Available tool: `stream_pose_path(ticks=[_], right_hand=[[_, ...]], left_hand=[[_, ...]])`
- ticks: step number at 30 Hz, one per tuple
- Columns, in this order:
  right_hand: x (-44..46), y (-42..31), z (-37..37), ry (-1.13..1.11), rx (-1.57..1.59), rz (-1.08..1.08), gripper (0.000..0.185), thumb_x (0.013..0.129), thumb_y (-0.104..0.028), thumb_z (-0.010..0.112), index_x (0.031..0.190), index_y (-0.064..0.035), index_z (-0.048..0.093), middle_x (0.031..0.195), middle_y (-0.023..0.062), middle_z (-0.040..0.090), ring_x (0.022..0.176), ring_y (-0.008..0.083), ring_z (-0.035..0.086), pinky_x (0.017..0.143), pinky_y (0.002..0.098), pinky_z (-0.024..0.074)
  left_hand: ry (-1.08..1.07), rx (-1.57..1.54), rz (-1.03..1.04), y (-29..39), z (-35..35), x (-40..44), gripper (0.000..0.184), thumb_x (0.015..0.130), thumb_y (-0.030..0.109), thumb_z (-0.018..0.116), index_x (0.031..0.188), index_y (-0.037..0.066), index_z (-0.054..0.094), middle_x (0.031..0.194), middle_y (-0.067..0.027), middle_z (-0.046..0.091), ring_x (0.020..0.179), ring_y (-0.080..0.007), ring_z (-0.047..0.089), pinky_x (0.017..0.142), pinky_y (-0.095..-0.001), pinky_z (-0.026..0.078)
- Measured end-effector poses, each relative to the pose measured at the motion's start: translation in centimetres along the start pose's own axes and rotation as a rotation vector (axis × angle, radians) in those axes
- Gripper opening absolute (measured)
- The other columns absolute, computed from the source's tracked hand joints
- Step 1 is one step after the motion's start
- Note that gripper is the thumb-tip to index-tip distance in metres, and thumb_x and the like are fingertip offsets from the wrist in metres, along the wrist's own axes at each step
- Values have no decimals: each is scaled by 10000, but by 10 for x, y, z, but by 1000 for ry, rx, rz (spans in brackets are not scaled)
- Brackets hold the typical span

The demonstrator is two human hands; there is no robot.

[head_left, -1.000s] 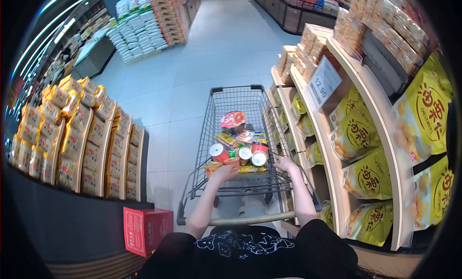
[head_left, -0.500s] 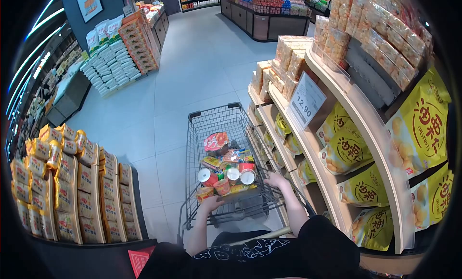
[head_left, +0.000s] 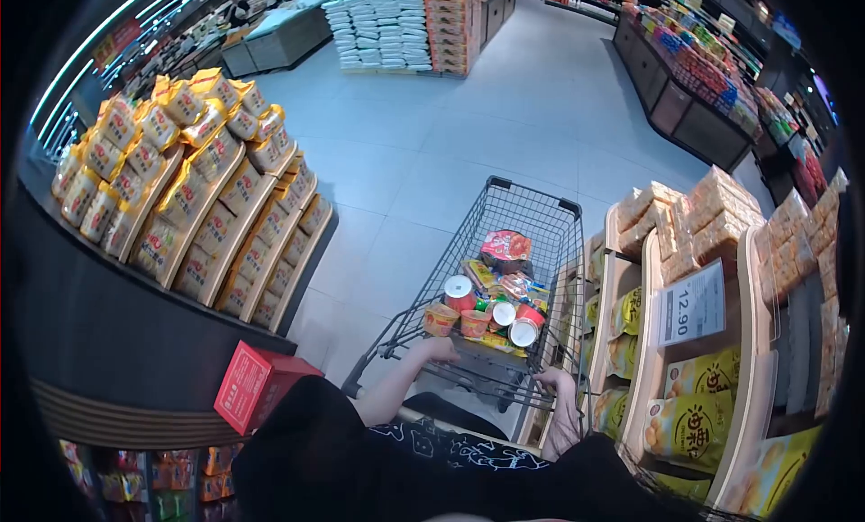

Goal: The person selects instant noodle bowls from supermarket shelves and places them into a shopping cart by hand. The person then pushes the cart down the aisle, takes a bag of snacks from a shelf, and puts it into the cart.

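A dark wire shopping cart (head_left: 478,243) stands in front of me, tilted a little to the right in the view. Inside it lie a red-topped bowl pack (head_left: 505,245), several red cups with white lids (head_left: 459,292), a small orange tub (head_left: 441,319) and yellow packets. My left hand (head_left: 436,350) is over the near edge of the basket, its fingers bent and too small to read. At the near right side of the cart is my right hand (head_left: 555,379), fingers curled near the frame; what they touch is unclear. Both forearms reach across the cart's handle.
Curved shelves of yellow-wrapped packs (head_left: 216,198) stand at the left, with a red box (head_left: 261,387) beside them. On the right, shelves hold green chestnut bags (head_left: 692,423) and a price sign (head_left: 692,304). Stacked white bags (head_left: 378,31) and a produce-like counter (head_left: 676,99) lie ahead.
The view has swung left, so the cart and right shelves appear farther right. The left shelves and red box show more fully. Both hands remain near the cart's near end.
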State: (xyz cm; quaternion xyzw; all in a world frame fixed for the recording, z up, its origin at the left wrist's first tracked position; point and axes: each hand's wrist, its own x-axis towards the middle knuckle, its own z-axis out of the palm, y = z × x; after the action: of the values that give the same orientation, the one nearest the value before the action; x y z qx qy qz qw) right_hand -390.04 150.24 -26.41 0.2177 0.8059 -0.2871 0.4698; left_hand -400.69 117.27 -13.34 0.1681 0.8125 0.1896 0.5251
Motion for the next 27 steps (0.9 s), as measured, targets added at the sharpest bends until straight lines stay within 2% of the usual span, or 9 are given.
stream_pose_path(ticks=[2, 4, 8, 10, 12, 18, 23, 25, 27], right_hand=[[8, -2, -9, -68, -46, -60, 528, 683, -490, 612, 900, -9, 634, 889, 143, 633, 811, 265, 614, 719, 357, 471], [10, -12, -15, -72, -87, -15, 523, 691, -493, 605, 879, -5, 634, 859, 131, 635, 785, 261, 615, 715, 362, 472], [17, -23, -21, -80, -146, -3, 552, 671, -506, 618, 865, 10, 626, 841, 130, 631, 768, 262, 614, 703, 369, 476], [23, -24, -25, -25, -133, -11, 562, 661, -509, 627, 863, 15, 622, 839, 133, 627, 761, 262, 613, 694, 372, 478], [27, -25, -30, -86, -124, 32, 587, 637, -507, 644, 914, 10, 617, 873, 143, 623, 771, 256, 611, 683, 375, 481], [-49, -68, -54, -41, -84, 58, 573, 624, -451, 664, 1000, -22, 609, 916, 171, 616, 789, 266, 605, 675, 382, 480], [-39, -67, -49, -13, -33, 63, 540, 620, -436, 671, 956, -15, 620, 873, 173, 622, 781, 256, 604, 667, 386, 477], [-41, -67, -51, 3, -72, 65, 504, 620, -442, 676, 876, -10, 631, 807, 159, 632, 757, 245, 607, 655, 375, 479], [-11, -55, -49, -27, -65, 53, 489, 623, -442, 673, 840, -6, 630, 783, 151, 634, 738, 244, 609, 647, 370, 480]], left_hand=[[68, 27, 54, -6, -3, 8, 334, 757, 370, 550, 824, 65, 668, 713, -99, 635, 674, -212, 600, 636, -327, 466], [75, 39, 85, -10, -6, 18, 369, 754, 397, 526, 807, 54, 654, 693, -58, 629, 576, -167, 560, 554, -301, 445], [82, 109, 32, -14, -11, 33, 358, 762, 389, 521, 785, 59, 656, 702, -62, 632, 587, -168, 571, 565, -297, 451], [110, 72, 91, -19, -9, 42, 351, 771, 377, 515, 778, 56, 656, 697, -61, 630, 613, -169, 587, 581, -295, 459], [109, 83, 102, -23, -10, 50, 352, 776, 376, 516, 775, 53, 655, 699, -64, 631, 623, -170, 592, 589, -295, 462], [107, 131, 148, -26, -17, 57, 363, 786, 383, 522, 764, 46, 655, 696, -69, 630, 631, -170, 596, 595, -299, 464], [137, 154, 114, -16, -23, 46, 364, 786, 387, 521, 769, 51, 661, 704, -74, 631, 645, -178, 598, 600, -307, 467], [85, 132, 80, -12, -26, 45, 395, 778, 386, 539, 849, 14, 651, 865, -156, 631, 815, -271, 603, 719, -369, 467], [103, 157, 81, -15, -24, 53, 394, 776, 385, 542, 859, 14, 647, 867, -161, 630, 815, -278, 603, 721, -370, 468]])
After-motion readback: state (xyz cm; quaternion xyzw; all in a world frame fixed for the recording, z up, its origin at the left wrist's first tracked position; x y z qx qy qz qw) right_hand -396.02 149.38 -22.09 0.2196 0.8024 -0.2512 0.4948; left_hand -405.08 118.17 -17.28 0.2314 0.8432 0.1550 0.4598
